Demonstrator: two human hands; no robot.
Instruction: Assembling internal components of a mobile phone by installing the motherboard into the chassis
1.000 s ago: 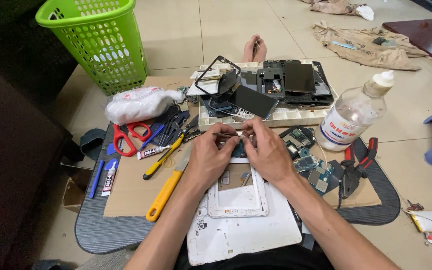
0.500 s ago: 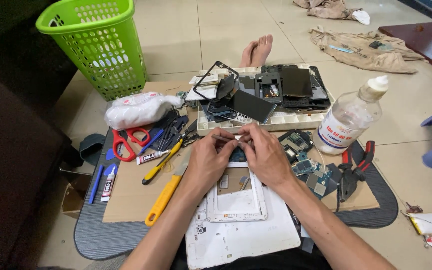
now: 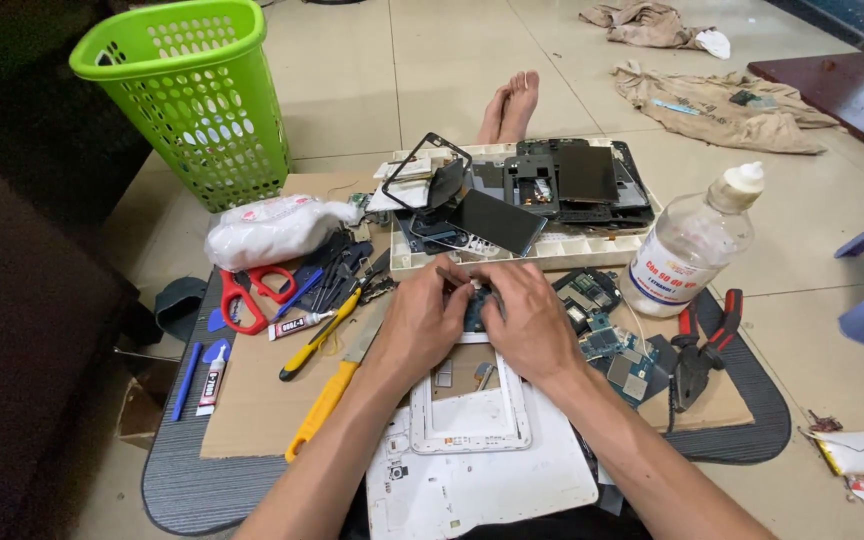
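My left hand (image 3: pixel 424 318) and my right hand (image 3: pixel 524 322) meet over the middle of a low table, both closed around a small dark circuit board (image 3: pixel 476 306). A thin tool sticks out from my left fingers toward the tray behind. Just below the hands lies a white tablet frame (image 3: pixel 472 418), and under it a white back cover (image 3: pixel 482 490). Both rest on a sheet of brown cardboard (image 3: pixel 252 410).
A white tray (image 3: pixel 552 255) of dark phone parts stands behind the hands. At the right stand a clear plastic bottle (image 3: pixel 690 245), red-handled pliers (image 3: pixel 704 345) and loose circuit boards (image 3: pixel 617 350). Left lie yellow-handled tools (image 3: pixel 324 400), red scissors (image 3: pixel 244 296), a white bag (image 3: pixel 267 228) and a green basket (image 3: pixel 192 95).
The view has shifted slightly; my hands stay together on the small board, with the fingers working a little. Nothing else on the table has moved.
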